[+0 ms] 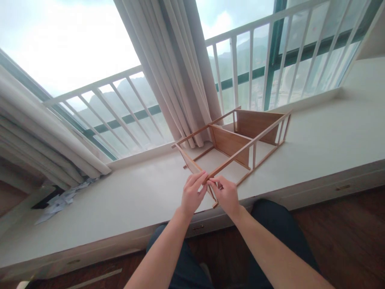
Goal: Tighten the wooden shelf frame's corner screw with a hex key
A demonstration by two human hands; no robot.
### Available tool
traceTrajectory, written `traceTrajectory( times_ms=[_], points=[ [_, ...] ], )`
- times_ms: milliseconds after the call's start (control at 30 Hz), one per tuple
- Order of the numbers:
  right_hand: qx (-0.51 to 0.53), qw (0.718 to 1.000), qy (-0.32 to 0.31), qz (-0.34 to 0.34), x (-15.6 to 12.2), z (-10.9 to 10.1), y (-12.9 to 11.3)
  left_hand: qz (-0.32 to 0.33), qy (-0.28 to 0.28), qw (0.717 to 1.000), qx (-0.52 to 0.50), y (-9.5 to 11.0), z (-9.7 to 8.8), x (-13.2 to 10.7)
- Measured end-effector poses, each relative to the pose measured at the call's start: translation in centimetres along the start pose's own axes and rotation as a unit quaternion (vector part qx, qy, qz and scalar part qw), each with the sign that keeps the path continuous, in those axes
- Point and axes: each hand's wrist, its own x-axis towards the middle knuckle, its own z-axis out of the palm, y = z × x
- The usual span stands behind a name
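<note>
A wooden shelf frame [237, 144] lies on its side on the white window ledge [120, 200]. It has thin rails and flat brown panels between them. My left hand [192, 194] and my right hand [225, 194] meet at the frame's near corner. The fingers of both hands pinch the end of a thin wooden rail [249, 142] that runs away from me to the far right. The corner joint itself is partly hidden behind my fingers.
Beige curtains [180, 72] hang behind the frame, with more bunched at the left [45, 148]. A white railing [258, 60] runs along the window. Crumpled paper [60, 200] lies at the ledge's left end. Drawers with handles [343, 187] sit below the ledge.
</note>
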Motion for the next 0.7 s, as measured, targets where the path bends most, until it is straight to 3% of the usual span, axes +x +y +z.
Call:
traceTrajectory(
  times_ms=[167, 367, 567, 700],
  points=[
    [-0.034, 0.999, -0.036, -0.01, 1.1, -1.1, -0.1, 0.009, 0.017, 1.0, 0.01, -0.2, 0.0, 0.1],
    [-0.103, 0.985, -0.139, -0.008, 2.5, -2.5, -0.6, 0.007, 0.034, 0.999, 0.029, 0.0, 0.2, 0.3],
    [-0.127, 0.973, -0.189, -0.025, 3.3, -2.9, -1.1, 0.007, 0.047, 0.999, 0.013, 0.0, 0.9, 0.4],
    [-0.074, 0.979, -0.187, 0.037, 3.9, -3.4, -1.0, 0.01, 0.054, 0.998, 0.001, -0.3, 1.4, 0.8]
  ],
)
